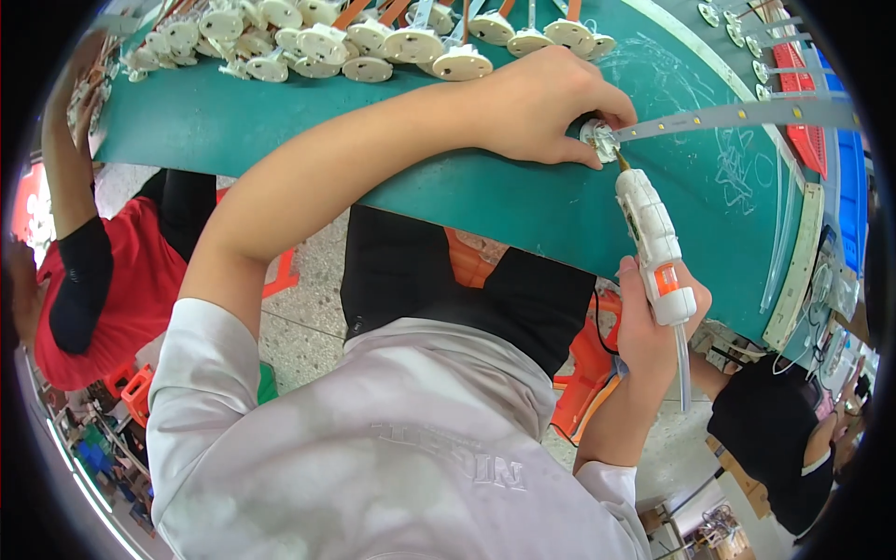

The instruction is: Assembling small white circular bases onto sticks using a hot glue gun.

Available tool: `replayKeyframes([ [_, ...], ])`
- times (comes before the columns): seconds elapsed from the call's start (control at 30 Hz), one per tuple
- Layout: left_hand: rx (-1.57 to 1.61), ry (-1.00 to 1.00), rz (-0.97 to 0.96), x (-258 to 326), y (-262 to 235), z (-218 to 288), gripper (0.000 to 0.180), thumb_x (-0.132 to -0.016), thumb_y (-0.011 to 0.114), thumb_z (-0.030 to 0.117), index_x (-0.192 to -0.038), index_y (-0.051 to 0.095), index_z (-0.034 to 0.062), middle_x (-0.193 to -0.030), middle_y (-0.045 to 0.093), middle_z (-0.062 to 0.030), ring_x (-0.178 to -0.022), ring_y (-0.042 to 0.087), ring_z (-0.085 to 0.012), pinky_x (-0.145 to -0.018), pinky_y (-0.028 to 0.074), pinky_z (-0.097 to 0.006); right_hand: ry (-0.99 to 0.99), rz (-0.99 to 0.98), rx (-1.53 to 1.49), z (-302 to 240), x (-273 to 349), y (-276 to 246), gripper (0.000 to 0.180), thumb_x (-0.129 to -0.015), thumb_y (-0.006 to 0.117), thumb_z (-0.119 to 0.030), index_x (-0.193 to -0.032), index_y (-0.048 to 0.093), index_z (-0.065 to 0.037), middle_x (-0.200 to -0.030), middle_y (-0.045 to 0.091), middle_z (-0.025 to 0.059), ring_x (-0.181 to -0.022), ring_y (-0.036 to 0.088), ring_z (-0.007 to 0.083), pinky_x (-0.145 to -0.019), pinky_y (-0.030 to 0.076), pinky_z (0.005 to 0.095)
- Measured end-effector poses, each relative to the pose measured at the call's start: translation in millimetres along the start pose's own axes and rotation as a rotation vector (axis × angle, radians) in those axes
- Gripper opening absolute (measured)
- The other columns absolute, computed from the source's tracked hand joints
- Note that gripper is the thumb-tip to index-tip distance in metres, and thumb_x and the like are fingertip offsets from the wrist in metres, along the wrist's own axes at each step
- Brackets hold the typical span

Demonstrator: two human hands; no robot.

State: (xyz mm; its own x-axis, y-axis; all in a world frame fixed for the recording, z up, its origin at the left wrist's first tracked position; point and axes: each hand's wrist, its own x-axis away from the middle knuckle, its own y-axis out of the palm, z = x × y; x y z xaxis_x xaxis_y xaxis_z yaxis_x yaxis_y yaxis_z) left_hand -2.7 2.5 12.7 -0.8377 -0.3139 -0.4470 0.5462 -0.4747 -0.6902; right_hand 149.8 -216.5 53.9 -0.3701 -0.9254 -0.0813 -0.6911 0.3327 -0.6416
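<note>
Nearest you, past the front of your pale grey shirt [355,457], your right hand [646,322] is wrapped round a chunky white plastic hot-glue gun [646,219] with an orange window in its side; a translucent glue stick [683,373] trails from its back end toward you. The gun's long axis runs away from you and a little to the left, so its slim brass-coloured nozzle [623,164] points at the small white round disc [604,147] beyond it.

That disc sits over the green tabletop [504,201], pinched between the thumb and fingers of your left hand [541,103], which reaches across from the left and is the nearer hand to it. The nozzle meets the disc's near right edge; whether it touches or stops just short, you cannot tell from here. From the disc a flat pale strip dotted with yellow squares [728,117] stretches off to the right, roughly crosswise to the gun, so the disc lies between your left fingers and the strip, with the nozzle on your side.

Farther off, a heap of similar white discs [413,45] with strips attached lies along the far left of the tabletop, and a red tray [808,154] and a blue tray [849,173] stand at the far right.
</note>
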Motion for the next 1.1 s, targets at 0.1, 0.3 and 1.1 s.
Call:
replayKeyframes([
  [0.1, 0.02, 0.001, -0.019, -0.5, -3.6, -1.0, 0.048, -0.071, 0.088, 0.012, -0.117, 0.072, 0.0083, -0.096, 0.074, -0.0098, -0.089, 0.072, -0.0266, -0.081, 0.058, -0.037, 0.004, -0.015, -0.059, 3.7, -0.3, -0.4, 0.011, -0.079, 0.072, -0.005, -0.08, 0.064, 0.002, -0.064, 0.059, 0.0125, -0.051, 0.056, 0.0248, -0.051, 0.042, 0.0343],
  [0.3, 0.08, -0.037, -0.067, -4.5, -7.8, -0.8, 0.056, -0.072, 0.086, 0.007, -0.125, 0.069, 0.0081, -0.102, 0.075, -0.0116, -0.096, 0.074, -0.0249, -0.085, 0.059, -0.037, -0.156, -0.015, -0.008, 15.7, -3.6, -0.6, 0.011, -0.084, 0.071, -0.003, -0.091, 0.068, 0.005, -0.063, 0.061, 0.0067, -0.053, 0.055, 0.0105, -0.051, 0.041, 0.0284],
  [1.1, 0.111, -0.008, -0.061, -11.2, -6.9, 1.3, 0.066, -0.071, 0.085, 0.006, -0.133, 0.064, 0.0098, -0.104, 0.074, -0.011, -0.098, 0.073, -0.028, -0.088, 0.06, -0.037, -0.184, -0.011, -0.134, 23.3, -6.3, -1.4, 0.011, -0.084, 0.071, -0.002, -0.091, 0.068, 0.006, -0.065, 0.062, 0.0071, -0.053, 0.056, 0.0114, -0.051, 0.041, 0.0283],
])
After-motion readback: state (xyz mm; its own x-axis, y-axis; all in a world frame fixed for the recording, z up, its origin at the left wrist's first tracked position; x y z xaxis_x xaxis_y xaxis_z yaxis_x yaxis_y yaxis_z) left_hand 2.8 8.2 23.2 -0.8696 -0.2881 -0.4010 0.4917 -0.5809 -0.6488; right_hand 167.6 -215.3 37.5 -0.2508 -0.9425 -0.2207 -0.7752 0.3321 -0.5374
